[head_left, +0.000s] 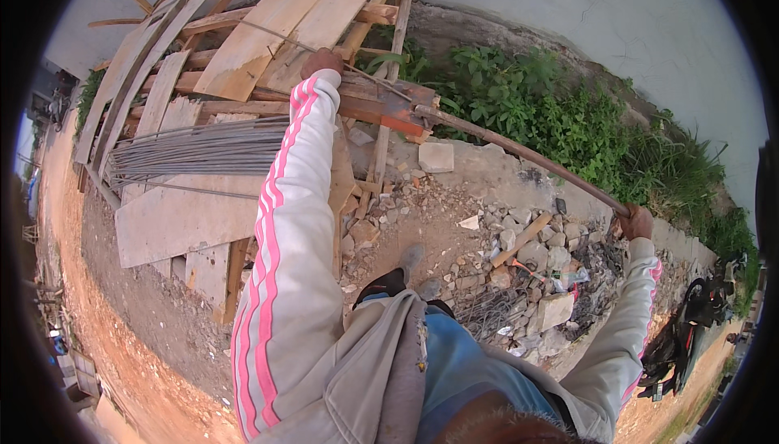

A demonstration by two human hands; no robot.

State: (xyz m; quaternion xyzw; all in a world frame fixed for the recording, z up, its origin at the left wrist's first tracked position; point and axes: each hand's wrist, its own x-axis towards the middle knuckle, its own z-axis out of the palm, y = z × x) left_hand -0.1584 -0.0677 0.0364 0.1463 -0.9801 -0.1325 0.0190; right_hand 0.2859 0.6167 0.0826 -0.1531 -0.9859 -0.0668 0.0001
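My left hand (323, 61) is closed round a thin steel rod (377, 81) and rests over the boards. The rod runs from above the planks down to a wooden block (369, 103) with a reddish-orange edge. My right hand (635, 221), out at the right, is wrapped round the far end of a long rusty metal bar (527, 155). The bar's other end meets the rod at the block; how they engage there is too small to tell. Several steel rods (203, 148) lie bundled on the boards left of my left arm.
Stacked planks and plywood (187, 209) fill the left. Below the bar spread broken stones and rubble (556, 310), with a hammer-like tool with an orange handle (523, 268) among them. Green weeds (560, 111) grow along the wall (617, 22). A dark motorcycle (682, 338) stands at the right.
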